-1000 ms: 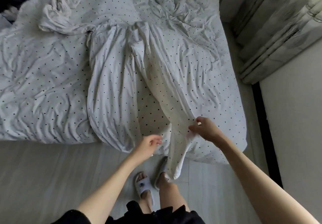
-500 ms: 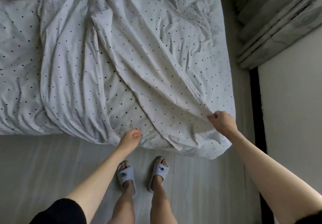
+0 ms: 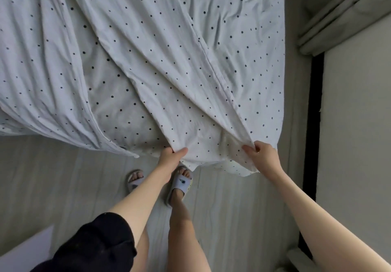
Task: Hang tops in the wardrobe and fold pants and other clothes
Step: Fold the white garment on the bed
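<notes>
A person looks down at their own two bare arms, reaching toward a bed (image 3: 243, 28) covered in white bedding with small dark dots. Spread across the bedding lies a pair of white cotton pants with small dark dots (image 3: 169, 70), the two legs running apart from the top of the view down to the near edge of the bed.

The left hand (image 3: 170, 158) pinches the hem of the right-side pant leg at its left corner, thumb on top and fingers (image 3: 182, 151) curled under the cloth. The right hand (image 3: 263, 154) grips the same hem at its right corner, fingers folded round a bunch of fabric. The hem is stretched between the two hands and hangs a little over the bed edge.

The other pant leg (image 3: 42, 70) lies to the left, its end drooping off the bed edge, untouched.

Below, the person's feet in pale blue open-toed slippers (image 3: 181, 183) stand on a pale grey floor (image 3: 53, 176). A black sleeve (image 3: 95, 244) covers the left upper arm. Grey pleated curtains (image 3: 342, 11) hang at upper right.
</notes>
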